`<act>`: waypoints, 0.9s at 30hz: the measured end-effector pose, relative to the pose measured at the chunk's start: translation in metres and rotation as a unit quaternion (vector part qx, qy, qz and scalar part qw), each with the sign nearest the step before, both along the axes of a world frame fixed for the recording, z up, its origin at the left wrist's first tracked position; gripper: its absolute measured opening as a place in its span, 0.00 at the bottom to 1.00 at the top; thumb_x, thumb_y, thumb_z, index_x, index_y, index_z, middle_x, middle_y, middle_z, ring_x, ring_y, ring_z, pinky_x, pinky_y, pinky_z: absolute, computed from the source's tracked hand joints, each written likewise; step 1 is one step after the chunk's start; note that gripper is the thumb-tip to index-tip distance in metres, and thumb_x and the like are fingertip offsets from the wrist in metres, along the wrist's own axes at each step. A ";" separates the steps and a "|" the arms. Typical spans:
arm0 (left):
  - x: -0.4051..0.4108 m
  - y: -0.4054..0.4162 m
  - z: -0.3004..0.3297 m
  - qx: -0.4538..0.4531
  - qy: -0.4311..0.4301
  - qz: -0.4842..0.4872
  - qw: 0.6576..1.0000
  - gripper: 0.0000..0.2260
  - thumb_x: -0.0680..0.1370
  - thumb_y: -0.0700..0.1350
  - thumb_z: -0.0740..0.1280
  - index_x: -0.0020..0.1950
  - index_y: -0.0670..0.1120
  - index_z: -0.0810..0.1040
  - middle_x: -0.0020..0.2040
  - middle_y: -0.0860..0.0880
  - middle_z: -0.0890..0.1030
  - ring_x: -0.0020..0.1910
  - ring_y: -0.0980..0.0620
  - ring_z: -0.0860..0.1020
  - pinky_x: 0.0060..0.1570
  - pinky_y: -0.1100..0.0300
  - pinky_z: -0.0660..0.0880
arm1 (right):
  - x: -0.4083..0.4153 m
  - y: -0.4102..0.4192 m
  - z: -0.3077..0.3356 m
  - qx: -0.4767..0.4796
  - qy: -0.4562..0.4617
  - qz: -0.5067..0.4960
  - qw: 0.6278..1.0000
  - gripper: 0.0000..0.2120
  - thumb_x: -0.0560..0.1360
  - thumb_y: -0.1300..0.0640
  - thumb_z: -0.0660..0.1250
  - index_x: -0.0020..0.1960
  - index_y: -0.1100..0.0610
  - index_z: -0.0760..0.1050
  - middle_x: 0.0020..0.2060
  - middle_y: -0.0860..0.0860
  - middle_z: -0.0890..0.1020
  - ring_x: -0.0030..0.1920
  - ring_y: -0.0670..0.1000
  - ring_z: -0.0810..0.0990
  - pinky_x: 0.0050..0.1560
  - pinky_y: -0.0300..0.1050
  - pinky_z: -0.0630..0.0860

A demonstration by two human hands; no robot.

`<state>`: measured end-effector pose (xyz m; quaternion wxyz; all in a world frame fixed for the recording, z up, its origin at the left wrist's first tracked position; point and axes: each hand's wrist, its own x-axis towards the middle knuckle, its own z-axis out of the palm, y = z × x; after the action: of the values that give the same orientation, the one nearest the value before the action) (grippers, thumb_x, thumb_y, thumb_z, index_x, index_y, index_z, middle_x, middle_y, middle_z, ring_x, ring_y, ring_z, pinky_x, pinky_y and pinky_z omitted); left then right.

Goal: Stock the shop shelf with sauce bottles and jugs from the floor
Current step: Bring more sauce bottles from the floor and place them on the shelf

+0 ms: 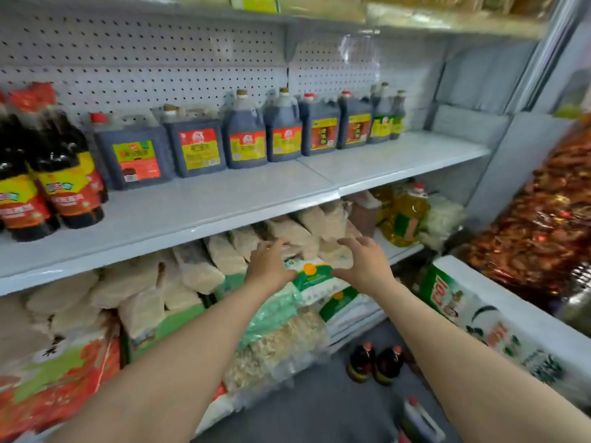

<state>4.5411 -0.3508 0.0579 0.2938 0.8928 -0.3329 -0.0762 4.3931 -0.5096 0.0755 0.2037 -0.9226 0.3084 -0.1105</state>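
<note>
A row of dark sauce jugs [198, 145] stands along the back of the white shelf [224, 206], with two tall dark bottles [64, 174] at its left end. On the grey floor stand two small dark sauce bottles [374, 362], and a clear jug [419, 420] lies near the bottom edge. Both my hands hover below the shelf's front edge, over the bags of the lower shelf. My left hand [268, 263] and my right hand [361, 257] have spread fingers and hold nothing, about a hand's width apart.
Clear bags of dried noodles [198, 270] and green-and-white sacks [316, 279] fill the lower shelf. Yellow oil bottles [406, 215] stand at its right end. A white printed sack [479, 311] and red packaged goods [543, 219] crowd the right side.
</note>
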 end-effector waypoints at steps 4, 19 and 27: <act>0.000 -0.061 -0.017 -0.007 0.010 -0.063 0.998 0.32 0.69 0.50 0.76 0.71 0.56 0.70 0.67 0.46 0.70 0.67 0.44 0.69 0.59 0.57 0.69 | -0.020 -0.041 -0.023 0.029 0.009 -0.058 0.998 0.36 0.72 0.44 0.75 0.75 0.48 0.66 0.73 0.57 0.66 0.72 0.60 0.65 0.68 0.56 0.71; 0.043 -0.253 -0.083 0.057 0.061 -0.279 0.957 0.30 0.72 0.51 0.75 0.71 0.56 0.68 0.70 0.47 0.67 0.67 0.43 0.68 0.63 0.51 0.71 | -0.027 -0.149 -0.087 0.088 0.069 -0.299 0.948 0.36 0.71 0.45 0.77 0.74 0.45 0.65 0.68 0.58 0.70 0.68 0.62 0.69 0.66 0.55 0.72; 0.030 -0.311 -0.136 0.123 0.106 -0.308 0.938 0.31 0.72 0.50 0.75 0.72 0.56 0.68 0.69 0.46 0.67 0.66 0.43 0.69 0.63 0.52 0.70 | -0.040 -0.195 -0.137 0.142 0.092 -0.332 0.928 0.37 0.69 0.45 0.77 0.73 0.45 0.64 0.63 0.57 0.69 0.64 0.60 0.70 0.61 0.53 0.75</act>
<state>4.5712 -0.6621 -0.0784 0.1776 0.7625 -0.5462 -0.2977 4.3535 -0.7044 -0.0613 0.2546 -0.7351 0.6270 -0.0413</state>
